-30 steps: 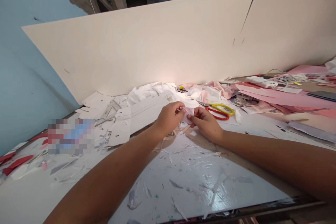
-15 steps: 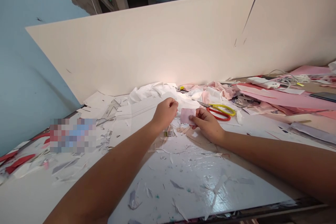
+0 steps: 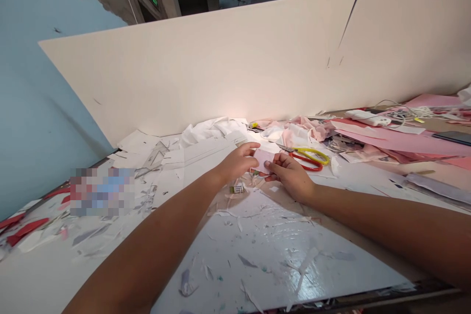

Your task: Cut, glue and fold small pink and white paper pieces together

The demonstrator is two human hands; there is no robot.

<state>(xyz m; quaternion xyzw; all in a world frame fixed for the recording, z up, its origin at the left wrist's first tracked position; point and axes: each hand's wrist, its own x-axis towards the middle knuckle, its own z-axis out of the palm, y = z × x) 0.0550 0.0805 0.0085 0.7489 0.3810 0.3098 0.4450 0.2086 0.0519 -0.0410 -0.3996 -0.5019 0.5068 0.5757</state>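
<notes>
Between the thumb and fingers of my right hand point(image 3: 290, 174) is a small pale pink square piece point(image 3: 263, 161); whether it is paper or cloth I cannot tell. Close to its left edge is my left hand point(image 3: 239, 161), thumb and forefinger apart; I see nothing held in it. Just behind my right hand lie scissors point(image 3: 311, 157) with one yellow and one red handle. A small label-like scrap with dark print point(image 3: 237, 189) rests on the table below my left hand.
White sheets and crumpled white material point(image 3: 215, 130) lie along the white partition point(image 3: 206, 68). To the right are pink sheets point(image 3: 397, 140), a white power strip point(image 3: 368, 117) with cords, and a dark phone-like slab point(image 3: 454, 137). Scraps litter the white table point(image 3: 265, 235); red pieces point(image 3: 27, 230) lie far left.
My left hand has gone from curled fingers to spread ones and moved right, up to the pink piece. The piece has tilted slightly in my right hand.
</notes>
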